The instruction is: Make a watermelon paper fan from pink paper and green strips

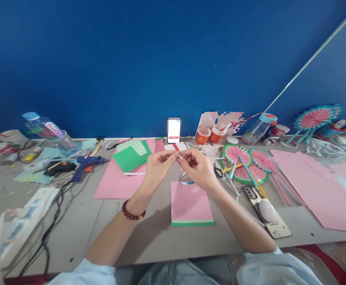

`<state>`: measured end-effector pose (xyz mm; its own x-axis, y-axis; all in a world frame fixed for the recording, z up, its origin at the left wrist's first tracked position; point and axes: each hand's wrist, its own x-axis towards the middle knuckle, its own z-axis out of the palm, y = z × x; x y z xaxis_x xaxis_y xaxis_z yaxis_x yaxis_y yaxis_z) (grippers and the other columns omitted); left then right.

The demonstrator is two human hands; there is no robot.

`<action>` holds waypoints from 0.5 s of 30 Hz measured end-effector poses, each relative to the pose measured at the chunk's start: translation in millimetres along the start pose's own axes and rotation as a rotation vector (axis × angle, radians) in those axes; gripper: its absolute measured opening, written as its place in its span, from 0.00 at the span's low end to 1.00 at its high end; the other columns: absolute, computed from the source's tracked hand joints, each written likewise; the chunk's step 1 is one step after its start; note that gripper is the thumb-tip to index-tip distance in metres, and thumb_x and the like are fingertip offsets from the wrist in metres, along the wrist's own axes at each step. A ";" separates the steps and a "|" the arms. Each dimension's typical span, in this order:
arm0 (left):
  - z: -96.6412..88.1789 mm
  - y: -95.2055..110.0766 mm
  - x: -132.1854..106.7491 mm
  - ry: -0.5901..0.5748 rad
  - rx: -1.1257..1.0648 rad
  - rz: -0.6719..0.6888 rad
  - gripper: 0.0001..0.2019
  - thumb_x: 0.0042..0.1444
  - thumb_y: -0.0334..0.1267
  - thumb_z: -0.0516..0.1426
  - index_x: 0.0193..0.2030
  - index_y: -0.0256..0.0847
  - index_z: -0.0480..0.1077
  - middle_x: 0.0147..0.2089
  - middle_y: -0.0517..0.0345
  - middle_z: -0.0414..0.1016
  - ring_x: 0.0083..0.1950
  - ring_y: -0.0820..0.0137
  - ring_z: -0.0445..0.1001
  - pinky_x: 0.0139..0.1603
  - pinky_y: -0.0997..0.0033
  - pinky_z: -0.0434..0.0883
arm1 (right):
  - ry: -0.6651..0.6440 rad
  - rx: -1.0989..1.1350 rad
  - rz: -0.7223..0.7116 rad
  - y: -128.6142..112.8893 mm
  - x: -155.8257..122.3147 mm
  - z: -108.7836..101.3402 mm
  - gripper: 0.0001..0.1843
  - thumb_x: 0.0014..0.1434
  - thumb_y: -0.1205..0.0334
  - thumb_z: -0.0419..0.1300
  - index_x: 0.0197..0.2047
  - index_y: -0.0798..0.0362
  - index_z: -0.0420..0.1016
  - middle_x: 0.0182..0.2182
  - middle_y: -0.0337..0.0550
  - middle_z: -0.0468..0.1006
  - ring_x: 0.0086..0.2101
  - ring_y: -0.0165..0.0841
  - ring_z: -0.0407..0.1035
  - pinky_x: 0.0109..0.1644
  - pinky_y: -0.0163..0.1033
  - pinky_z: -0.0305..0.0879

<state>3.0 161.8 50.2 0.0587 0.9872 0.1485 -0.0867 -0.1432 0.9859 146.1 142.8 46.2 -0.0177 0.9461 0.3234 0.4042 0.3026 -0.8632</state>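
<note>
Head view, left hand (161, 165) and right hand (199, 169), fingertips together, cannot tell whether grasping, pink-green paper (192, 204) below.

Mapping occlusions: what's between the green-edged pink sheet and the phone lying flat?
Head view: the right forearm crosses between sheet and phone, hiding part of the tabletop.

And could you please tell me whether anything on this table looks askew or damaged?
Two things: the blue-capped plastic bottle at far left tilts rather than standing upright, and the pink sheet behind the red cups has a ragged edge. The pink-and-green paper in front of the person looks neat.
</note>
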 end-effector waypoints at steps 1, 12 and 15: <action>0.1 0.3 -0.2 0.008 0.001 0.010 0.08 0.48 0.43 0.64 0.31 0.41 0.79 0.34 0.54 0.81 0.37 0.68 0.77 0.41 0.69 0.73 | -0.003 0.009 -0.001 -0.2 0.1 0.0 0.09 0.56 0.54 0.58 0.33 0.51 0.68 0.22 0.35 0.69 0.22 0.27 0.60 0.27 0.33 0.55; 0.8 -7.4 2.4 0.068 -0.025 0.015 0.08 0.48 0.43 0.64 0.31 0.41 0.79 0.32 0.56 0.79 0.34 0.71 0.73 0.36 0.72 0.70 | -0.001 0.024 0.053 4.0 2.3 0.2 0.11 0.58 0.52 0.57 0.34 0.52 0.71 0.20 0.35 0.70 0.21 0.27 0.61 0.26 0.33 0.57; 1.0 -8.0 2.8 0.049 -0.017 0.013 0.08 0.49 0.44 0.64 0.31 0.41 0.78 0.31 0.56 0.79 0.34 0.71 0.74 0.36 0.72 0.70 | 0.001 0.039 0.080 5.8 2.8 -0.1 0.12 0.57 0.52 0.58 0.34 0.52 0.71 0.20 0.35 0.70 0.21 0.28 0.62 0.27 0.33 0.57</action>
<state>4.9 165.6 42.9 0.0083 0.9876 0.1571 -0.1041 -0.1554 0.9824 148.5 147.3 42.1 0.0146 0.9673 0.2532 0.3686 0.2301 -0.9006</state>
